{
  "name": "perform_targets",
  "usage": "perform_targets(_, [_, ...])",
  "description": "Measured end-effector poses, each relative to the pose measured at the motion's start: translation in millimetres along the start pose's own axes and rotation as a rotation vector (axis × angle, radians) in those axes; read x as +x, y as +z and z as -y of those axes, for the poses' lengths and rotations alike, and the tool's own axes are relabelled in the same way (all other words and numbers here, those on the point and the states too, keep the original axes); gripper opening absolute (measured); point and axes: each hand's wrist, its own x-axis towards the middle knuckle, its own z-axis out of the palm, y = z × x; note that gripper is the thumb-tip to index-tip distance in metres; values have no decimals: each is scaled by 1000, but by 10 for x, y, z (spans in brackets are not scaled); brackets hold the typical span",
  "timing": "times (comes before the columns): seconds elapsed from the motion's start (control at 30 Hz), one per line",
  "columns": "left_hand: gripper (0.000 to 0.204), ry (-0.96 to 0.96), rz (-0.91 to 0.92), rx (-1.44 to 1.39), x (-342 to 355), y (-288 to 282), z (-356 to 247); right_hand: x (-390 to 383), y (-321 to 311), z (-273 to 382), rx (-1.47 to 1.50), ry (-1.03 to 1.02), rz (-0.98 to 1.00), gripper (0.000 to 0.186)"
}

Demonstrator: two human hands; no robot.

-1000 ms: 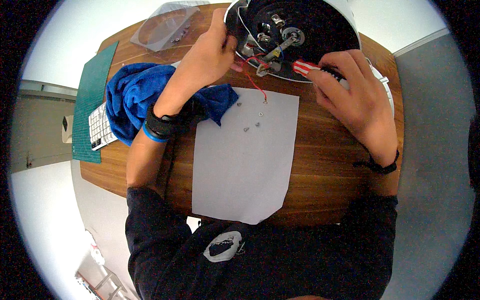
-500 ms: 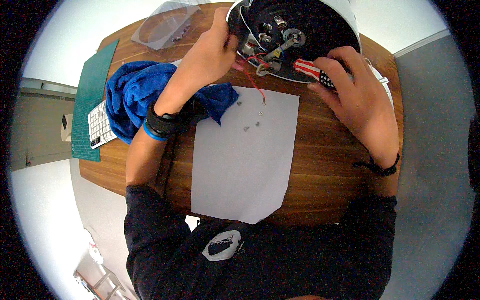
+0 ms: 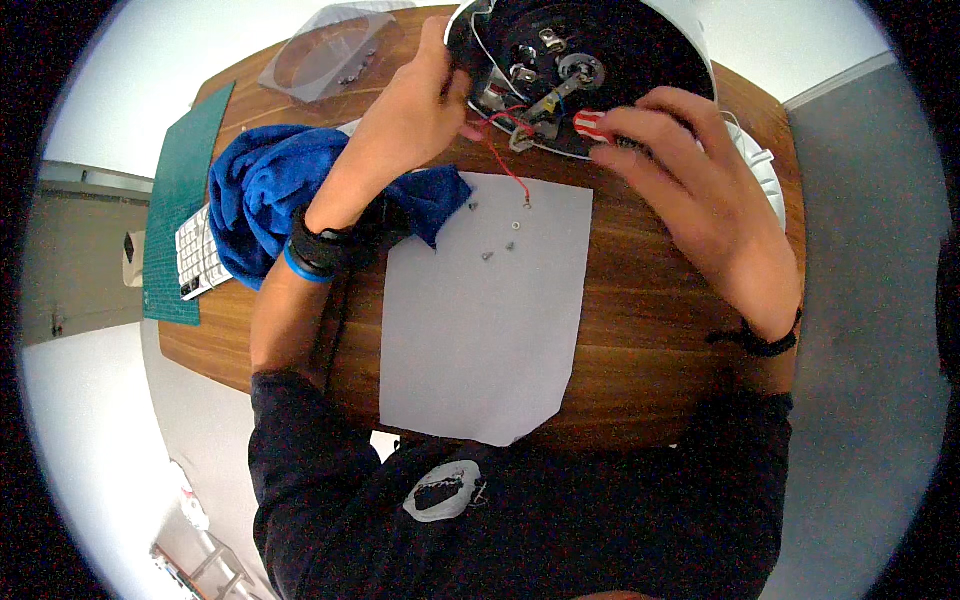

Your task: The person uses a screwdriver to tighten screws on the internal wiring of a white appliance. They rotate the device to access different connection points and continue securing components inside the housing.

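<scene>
A round appliance housing (image 3: 640, 55), white outside and black within, lies at the far side of the table, its metal parts and wiring exposed. My left hand (image 3: 415, 112) is closed on its left rim, with the fingertips partly hidden. Between the fingers of my right hand (image 3: 695, 175) is a small tool with a red-and-white striped, starred handle (image 3: 589, 124), held at the housing's near right edge. My fingers cover most of it. A red wire (image 3: 512, 168) hangs from the housing, and its ring end rests on a white paper sheet (image 3: 475, 330).
On the paper lie several small screws (image 3: 510, 246) and a tiny ring (image 3: 516, 226). Left of it is a bunched blue towel (image 3: 270, 180), partly over a white keyboard (image 3: 198, 255). A green cutting mat (image 3: 180, 200) and a clear plastic piece (image 3: 325, 50) lie farther left.
My right hand has shifted a little left with the striped tool, and its fingers now cover more of it. The housing has moved slightly left; my left hand keeps its hold.
</scene>
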Motion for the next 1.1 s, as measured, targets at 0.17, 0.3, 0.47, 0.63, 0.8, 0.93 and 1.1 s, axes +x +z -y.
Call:
perform_targets(0.17, [40, -13, -37, 121, 31, 18, 168, -7, -2, 56, -66, 233, 19, 40])
perform_targets(0.3, [42, -213, 82, -330, 41, 24, 196, -101, 21, -37, -99, 272, 64, 44])
perform_targets(0.47, [38, -249, 91, -452, 102, 30, 287, -51, -20, -5, -120, 286, 90, 36])
perform_targets(0.63, [43, -200, 75, -285, 132, -64, 63, -69, -46, -51, -181, 265, 44, 33])
perform_targets(0.8, [49, 47, -11, 145, 187, -205, -255, -11, -126, -109, -250, 93, -71, 46])
perform_targets(0.93, [43, 107, 58, 433, 359, -276, -831, -66, -129, -138, -311, 56, -99, 47])
perform_targets(1.1, [36, 182, 22, 535, 582, -320, -1287, -11, -317, -163, -306, 93, -226, 44])
